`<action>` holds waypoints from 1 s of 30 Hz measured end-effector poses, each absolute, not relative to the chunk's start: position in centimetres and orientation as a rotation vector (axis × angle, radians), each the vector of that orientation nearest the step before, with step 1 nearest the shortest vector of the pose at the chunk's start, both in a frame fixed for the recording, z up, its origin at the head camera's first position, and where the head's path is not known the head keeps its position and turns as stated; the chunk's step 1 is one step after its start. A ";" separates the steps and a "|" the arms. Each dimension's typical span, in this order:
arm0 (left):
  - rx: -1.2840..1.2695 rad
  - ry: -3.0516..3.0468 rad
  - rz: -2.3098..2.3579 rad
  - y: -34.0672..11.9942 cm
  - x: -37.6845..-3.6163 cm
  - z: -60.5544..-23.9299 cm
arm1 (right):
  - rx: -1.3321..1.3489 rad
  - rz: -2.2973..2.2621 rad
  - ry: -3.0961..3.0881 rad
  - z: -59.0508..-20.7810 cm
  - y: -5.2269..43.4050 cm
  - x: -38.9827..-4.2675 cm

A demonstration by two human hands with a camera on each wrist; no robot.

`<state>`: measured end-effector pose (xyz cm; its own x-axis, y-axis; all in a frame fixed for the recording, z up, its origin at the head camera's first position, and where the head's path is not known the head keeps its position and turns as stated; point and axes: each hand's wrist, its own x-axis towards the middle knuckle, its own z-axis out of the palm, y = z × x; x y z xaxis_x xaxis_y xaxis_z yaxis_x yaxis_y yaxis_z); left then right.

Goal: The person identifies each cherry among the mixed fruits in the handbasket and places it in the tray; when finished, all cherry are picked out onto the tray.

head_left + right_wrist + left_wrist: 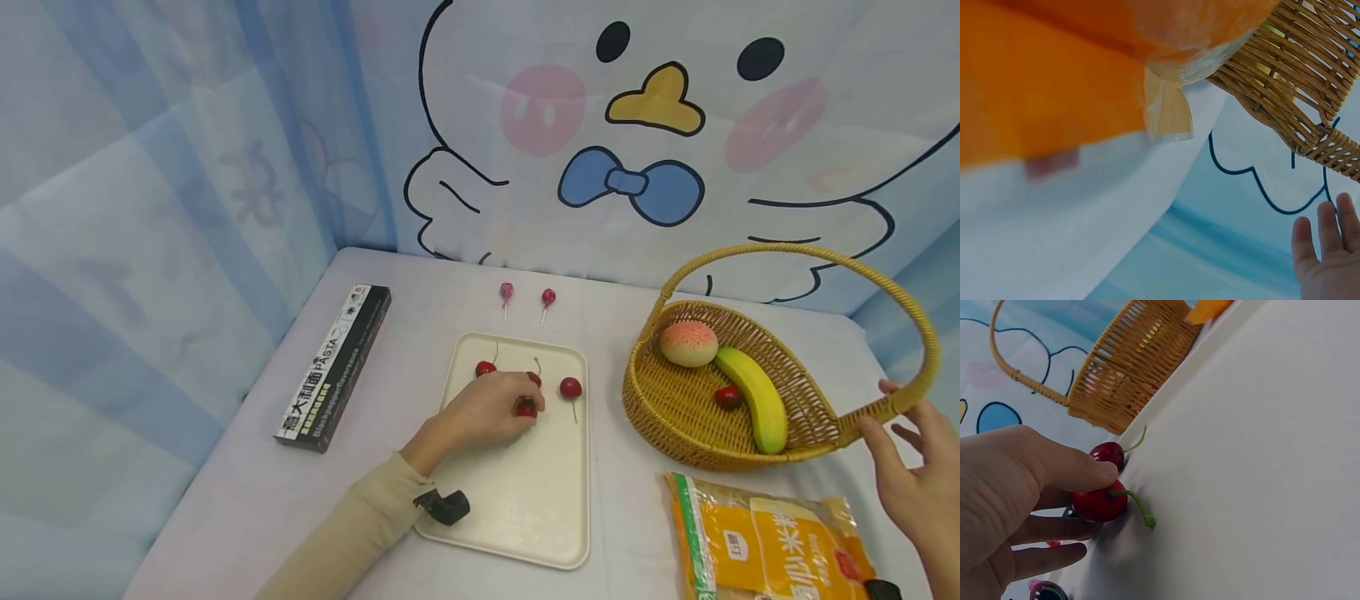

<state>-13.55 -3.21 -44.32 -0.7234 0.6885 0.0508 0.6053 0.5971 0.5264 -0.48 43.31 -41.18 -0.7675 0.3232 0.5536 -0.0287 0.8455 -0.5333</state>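
Red cherry (pixel 1100 503): on cream tray (pixel 551 500), pinched btw thumb and fingers of left hand (pixel 480 412); stem sticks out free, so grip sits on the fruit itself.
Tray cherries: one (pixel 485 367) far-left of hand, one (pixel 571 387) to its right, apart; another peeks just behind fingers.
Wicker basket (pixel 675 408): right of tray, tipped toward tray; holds peach (pixel 688 343), banana (pixel 753 398), one cherry (pixel 727 397).
Right hand (pixel 911 475): fingers straight, relaxed, touching handle where it meets rim, prob. steadying the tilt; grasps nothing.
Left wrist view: shows thumb on top of cherry, fingers under, second cherry (pixel 1109 454) close behind; head view hides this under the hand.
Right wrist view: only orange bag (pixel 1047 75) edge, basket weave, fingertips (pixel 1325 237) spread open; no cherry.
Head view only: pasta box (pixel 335 367), two lollipops (pixel 507 292) beyond tray.
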 end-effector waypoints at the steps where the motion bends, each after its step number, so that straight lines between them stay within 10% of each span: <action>1: 1.090 2.672 0.775 -3.2 -13.6 -44.3 | -0.222 0.691 -2.361 -41.2 43.3 -0.5; 30: 1.183 2.649 0.989 -2.8 -14.7 -42.8 | -0.457 0.685 -2.454 -40.7 42.8 -0.5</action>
